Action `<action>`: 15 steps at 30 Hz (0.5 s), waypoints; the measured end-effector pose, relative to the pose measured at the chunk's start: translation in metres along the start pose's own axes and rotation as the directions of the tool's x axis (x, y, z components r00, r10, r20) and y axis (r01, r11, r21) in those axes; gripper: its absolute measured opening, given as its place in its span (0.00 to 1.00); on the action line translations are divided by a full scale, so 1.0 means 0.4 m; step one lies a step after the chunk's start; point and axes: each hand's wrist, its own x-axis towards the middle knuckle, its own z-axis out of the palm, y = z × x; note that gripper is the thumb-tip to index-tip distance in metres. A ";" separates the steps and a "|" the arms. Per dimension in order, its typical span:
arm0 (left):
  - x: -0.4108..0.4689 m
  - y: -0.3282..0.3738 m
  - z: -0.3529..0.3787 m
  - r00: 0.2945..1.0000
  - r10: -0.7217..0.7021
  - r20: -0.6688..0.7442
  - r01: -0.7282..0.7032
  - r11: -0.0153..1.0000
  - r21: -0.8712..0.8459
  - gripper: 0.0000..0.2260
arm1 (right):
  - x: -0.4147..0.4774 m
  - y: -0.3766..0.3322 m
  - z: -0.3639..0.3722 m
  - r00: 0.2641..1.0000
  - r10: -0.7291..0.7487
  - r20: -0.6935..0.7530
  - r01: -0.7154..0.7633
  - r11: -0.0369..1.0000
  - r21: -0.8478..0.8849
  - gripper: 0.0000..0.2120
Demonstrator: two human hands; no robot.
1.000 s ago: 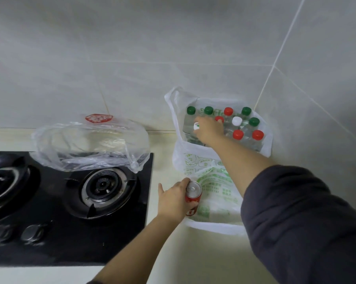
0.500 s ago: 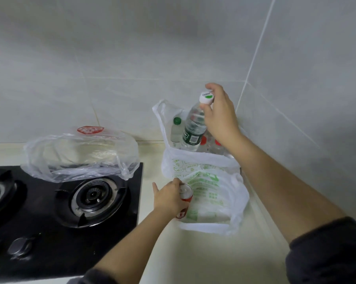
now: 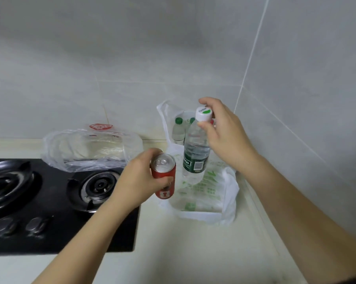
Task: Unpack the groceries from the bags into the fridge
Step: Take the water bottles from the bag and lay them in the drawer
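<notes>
Bottle (image 3: 195, 152) cap pinched by right hand (image 3: 226, 136); left hand (image 3: 140, 179) grips can (image 3: 164, 175).

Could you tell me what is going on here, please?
A person is unpacking drinks. The right hand holds a water bottle by its white cap, over the white grocery bag in the corner. The left hand grips a red can. More bottles stand in the bag. A clear bag lies by the stove.
</notes>
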 end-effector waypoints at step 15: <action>-0.236 -0.203 0.110 0.949 -0.313 0.044 0.315 0.949 -0.029 0.23 | -0.285 0.066 0.256 0.929 0.057 0.366 -0.097 0.991 0.091 0.24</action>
